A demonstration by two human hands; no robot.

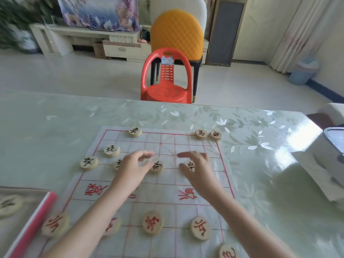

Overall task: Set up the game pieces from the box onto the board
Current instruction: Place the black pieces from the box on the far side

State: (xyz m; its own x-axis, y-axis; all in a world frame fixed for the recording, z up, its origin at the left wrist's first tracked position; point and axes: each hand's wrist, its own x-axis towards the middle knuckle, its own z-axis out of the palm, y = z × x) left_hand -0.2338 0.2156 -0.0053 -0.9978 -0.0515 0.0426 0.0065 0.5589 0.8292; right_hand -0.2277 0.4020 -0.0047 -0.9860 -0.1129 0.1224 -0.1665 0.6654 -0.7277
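Centrally, a white cloth board [163,185] with red lines was laid on the surface [55,131], which was covered by a pale green flowered sheet. Both hands were held over the far half of the board, and both were blurred. The left hand [134,168] was seen open, its fingers loosely extended toward the middle, with nothing gripped as far as the blur allowed. A half-hidden black piece [117,164] was partly covered by it. The right hand [199,170] was likewise open, with fingers stretched leftward. Its thumb lay at a black-lettered disc [190,166]; whether they touched could not be told. Between the hands a middle black piece [157,166] was set on the board. Further black-lettered pieces were placed beyond: an edge piece [89,162] on the left border, a second-row piece [111,150] behind it, a far-row piece [134,131], and at the far right a corner piece [215,135] touching its neighbour [201,134]. Four red-lettered pieces were spaced along a near row, at the left border [55,224], partly under the left forearm [112,226], in the centre [152,222] and to the right [200,228]. A fifth red piece [227,253] was cut off by the bottom edge. The box [31,228], red-rimmed, was seen at the near left, with one blurred boxed piece [9,204] inside it. A red plastic chair [166,79] was placed beyond the surface.
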